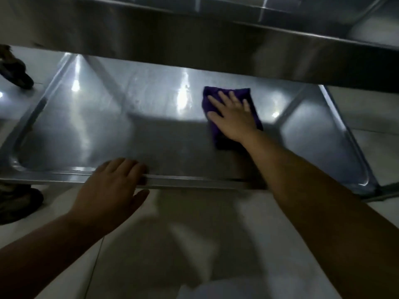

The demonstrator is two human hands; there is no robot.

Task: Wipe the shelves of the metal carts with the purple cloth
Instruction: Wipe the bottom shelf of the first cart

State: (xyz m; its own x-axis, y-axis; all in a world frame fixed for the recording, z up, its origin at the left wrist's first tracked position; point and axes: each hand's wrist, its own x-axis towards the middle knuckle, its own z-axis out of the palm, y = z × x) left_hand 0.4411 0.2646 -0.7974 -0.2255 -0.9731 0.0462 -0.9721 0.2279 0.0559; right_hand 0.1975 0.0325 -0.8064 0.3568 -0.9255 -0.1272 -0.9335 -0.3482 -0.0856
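Note:
The lower shelf [90, 130] of a metal cart fills the middle of the view, shiny with light glare. A folded purple cloth [216, 134] lies flat on its right half. My right hand [234, 117] presses on the cloth with straight, spread fingers and covers most of it. My left hand [114, 190] rests on the shelf's front rim [194, 182], fingers over the edge and thumb below it.
An upper shelf [194, 46] of the cart overhangs the lower one and hides its far edge. Dark footwear [17, 74] stands at the left, with more of it [19, 203] lower down. Pale tiled floor [194, 244] lies in front of the cart.

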